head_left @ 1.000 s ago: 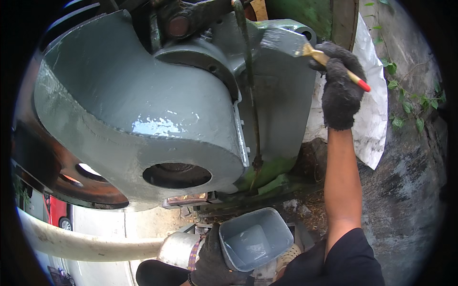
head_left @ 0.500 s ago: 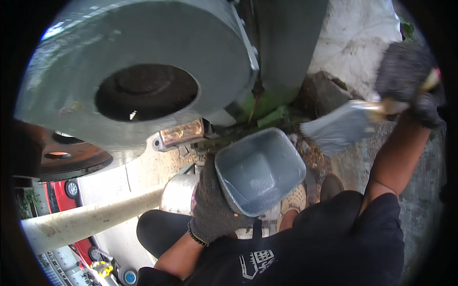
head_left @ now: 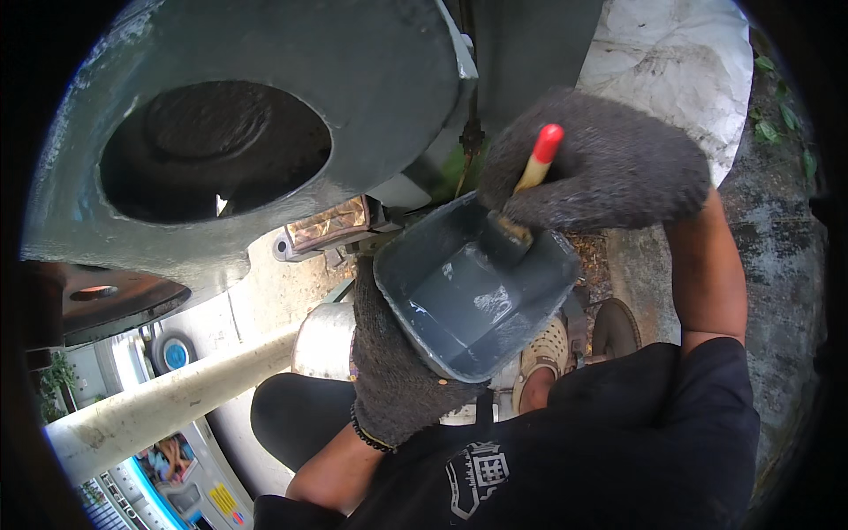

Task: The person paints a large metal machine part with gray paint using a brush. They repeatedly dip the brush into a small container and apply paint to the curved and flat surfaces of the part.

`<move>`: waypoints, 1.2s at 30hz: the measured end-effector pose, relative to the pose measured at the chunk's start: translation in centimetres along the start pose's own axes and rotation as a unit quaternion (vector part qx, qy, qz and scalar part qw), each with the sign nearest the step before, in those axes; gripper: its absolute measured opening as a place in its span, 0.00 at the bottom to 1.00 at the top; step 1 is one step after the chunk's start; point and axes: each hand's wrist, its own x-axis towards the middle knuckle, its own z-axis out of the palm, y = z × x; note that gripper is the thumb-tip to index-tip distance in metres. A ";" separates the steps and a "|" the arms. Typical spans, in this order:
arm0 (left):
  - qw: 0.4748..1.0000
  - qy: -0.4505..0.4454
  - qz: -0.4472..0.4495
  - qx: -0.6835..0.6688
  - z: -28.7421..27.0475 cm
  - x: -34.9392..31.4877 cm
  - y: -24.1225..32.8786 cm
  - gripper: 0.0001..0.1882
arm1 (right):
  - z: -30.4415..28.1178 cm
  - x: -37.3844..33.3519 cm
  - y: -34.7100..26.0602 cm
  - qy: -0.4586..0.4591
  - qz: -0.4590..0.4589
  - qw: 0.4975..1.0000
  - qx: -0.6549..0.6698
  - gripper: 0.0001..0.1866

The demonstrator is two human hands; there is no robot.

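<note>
My left hand [head_left: 393, 371], in a dark knitted glove, is closed round the near left side of a grey plastic tub [head_left: 411, 331]. Grey paint coats the inside of the tub, thin on its bottom. My right hand [head_left: 609, 168], gloved alike, grips a paintbrush [head_left: 534, 163] with a pale wooden handle and a red tip. The brush points down into the tub at its far right corner, bristles against the inner wall. Ahead on the left is a big grey-painted metal part [head_left: 371, 106] with a large round opening [head_left: 212, 150].
A pale pipe [head_left: 177, 389] crosses at the lower left. Below the grey part hangs a rusty disc [head_left: 124, 296]. A whitish sheet [head_left: 680, 79] lies at the far right, by a concrete surface [head_left: 751, 265]. Vehicles stand beyond the pipe.
My right hand has swung left from the far right and dipped the brush into the tub. The tub, still in my left hand, tilts a little differently. My view has shifted slightly.
</note>
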 end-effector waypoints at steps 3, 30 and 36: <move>1.000 -0.011 -0.023 0.006 -0.4 -0.2 -0.3 0.66 | -0.5 -1.9 0.0 0.060 -0.038 0.994 0.077 0.19; 0.998 0.006 0.054 0.038 -1.6 -1.1 1.5 0.52 | -10.5 6.7 6.7 0.617 -0.338 0.666 0.248 0.17; 0.997 0.030 0.021 -0.061 -1.7 -2.4 0.0 0.54 | -10.9 8.6 6.8 0.589 -0.375 0.621 0.355 0.17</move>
